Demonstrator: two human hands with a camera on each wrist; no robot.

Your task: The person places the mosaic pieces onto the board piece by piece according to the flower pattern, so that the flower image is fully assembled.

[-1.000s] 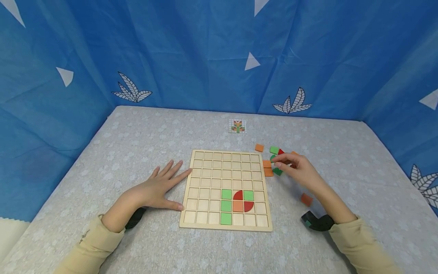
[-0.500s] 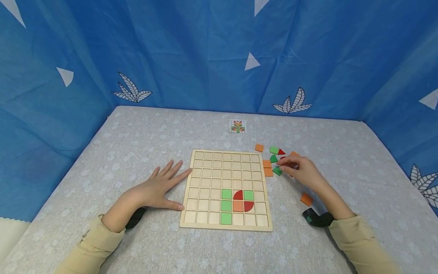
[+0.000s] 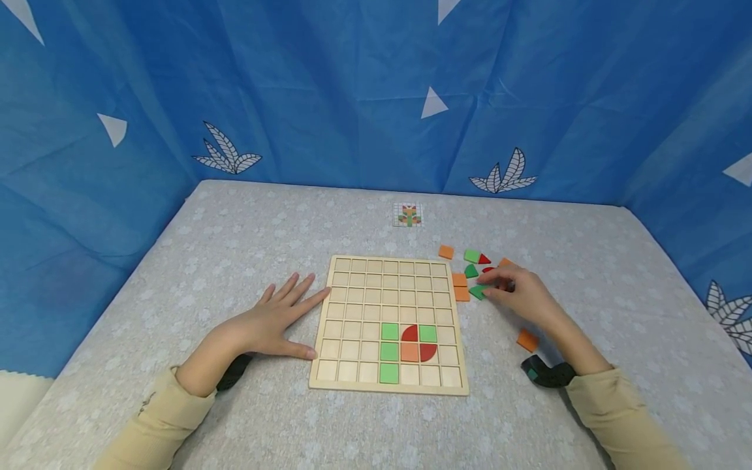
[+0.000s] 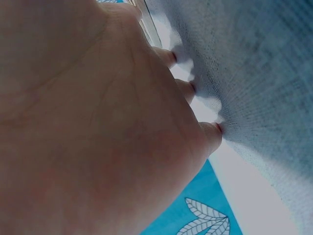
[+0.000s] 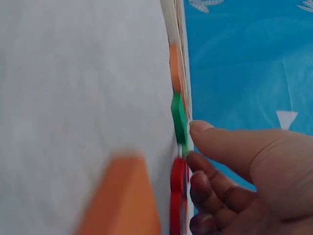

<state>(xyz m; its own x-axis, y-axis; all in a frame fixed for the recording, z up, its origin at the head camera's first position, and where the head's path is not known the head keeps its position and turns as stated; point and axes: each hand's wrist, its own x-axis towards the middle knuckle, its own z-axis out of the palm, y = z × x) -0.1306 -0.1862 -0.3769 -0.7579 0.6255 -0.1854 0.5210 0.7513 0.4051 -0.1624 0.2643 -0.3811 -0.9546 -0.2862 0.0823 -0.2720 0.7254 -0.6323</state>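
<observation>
Seeing the right hand (image 3: 519, 295) pulled back a touch to the right versus a second ago, leaving the far green piece (image 3: 471, 271) and red triangle (image 3: 484, 259) in plain view. Bending thumb and forefinger with a small gap right by the near green piece (image 3: 477, 292), just off the right side of the wooden board (image 3: 390, 314), but can't tell if pinching it. Still spreading the left hand (image 3: 271, 328) with straight fingers, holding nothing, right at the wooden board's left edge.
</observation>
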